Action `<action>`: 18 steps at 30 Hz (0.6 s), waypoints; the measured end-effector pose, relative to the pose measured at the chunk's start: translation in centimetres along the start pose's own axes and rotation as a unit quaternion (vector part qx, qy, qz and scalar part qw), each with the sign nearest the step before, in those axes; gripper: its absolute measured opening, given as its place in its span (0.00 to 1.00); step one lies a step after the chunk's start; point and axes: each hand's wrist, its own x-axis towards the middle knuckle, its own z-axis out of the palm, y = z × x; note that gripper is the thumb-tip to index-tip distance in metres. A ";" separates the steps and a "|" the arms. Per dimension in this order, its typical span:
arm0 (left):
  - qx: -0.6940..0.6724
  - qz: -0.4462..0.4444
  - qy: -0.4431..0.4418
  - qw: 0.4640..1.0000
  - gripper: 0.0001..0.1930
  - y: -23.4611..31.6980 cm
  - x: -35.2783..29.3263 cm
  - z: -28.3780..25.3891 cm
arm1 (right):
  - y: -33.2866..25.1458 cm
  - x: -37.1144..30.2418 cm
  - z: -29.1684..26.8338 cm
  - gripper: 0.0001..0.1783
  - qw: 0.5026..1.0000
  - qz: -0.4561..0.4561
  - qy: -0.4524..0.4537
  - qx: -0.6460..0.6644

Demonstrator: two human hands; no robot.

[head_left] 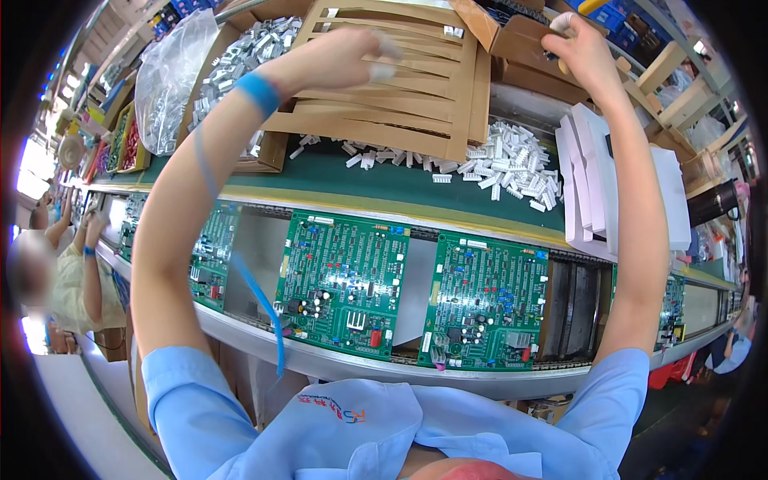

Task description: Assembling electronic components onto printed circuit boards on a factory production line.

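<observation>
My left hand (348,62), smeared by motion, hovers over a slotted cardboard sheet (472,88); white covers show on its fingertips. Whether it holds anything cannot be made out. A blue wrist strap (258,94) circles that wrist, and its blue cord (262,302) hangs down past the forearm. At the upper right, my right hand (588,58) is closed in a pinch beside an open cardboard box (520,50). Something small and dark shows at its fingertips, too small to name. Dark parts lie in the box behind.
Green circuit boards (344,272) sit along a conveyor rail (320,352) nearest me. White plastic connectors (512,164) lie heaped on the green bench (320,172). Silvery parts (248,60) fill a box at left, beside a clear bag (168,88). White foam pieces (588,176) stand at right.
</observation>
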 end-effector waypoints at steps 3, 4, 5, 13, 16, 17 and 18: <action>0.016 -0.026 0.116 0.993 0.21 -0.9 6.5 2.0 | -1.9 -1.0 0.8 0.12 1.000 0.006 0.003 0.028; 0.012 -0.044 0.150 0.988 0.20 -1.6 8.7 3.6 | -2.1 -1.1 1.2 0.12 0.999 0.009 0.010 0.039; 0.004 -0.058 0.185 0.981 0.19 -1.9 10.7 5.0 | -2.2 -1.4 1.6 0.13 0.997 0.010 0.012 0.070; -0.055 -0.166 0.115 0.978 0.20 -1.7 17.2 6.1 | -0.8 -2.9 2.0 0.12 0.998 0.013 -0.027 0.047; -0.026 -0.251 0.162 0.954 0.20 -3.8 19.4 5.6 | -1.9 -2.4 2.1 0.12 0.998 0.008 -0.042 0.050; 0.011 -0.202 0.164 0.965 0.22 -3.7 19.8 5.9 | -1.4 -2.5 2.1 0.12 0.998 0.011 -0.043 0.048; 0.010 -0.201 0.163 0.966 0.22 -3.8 20.0 6.0 | -1.0 -2.6 2.1 0.12 0.998 0.006 -0.039 0.043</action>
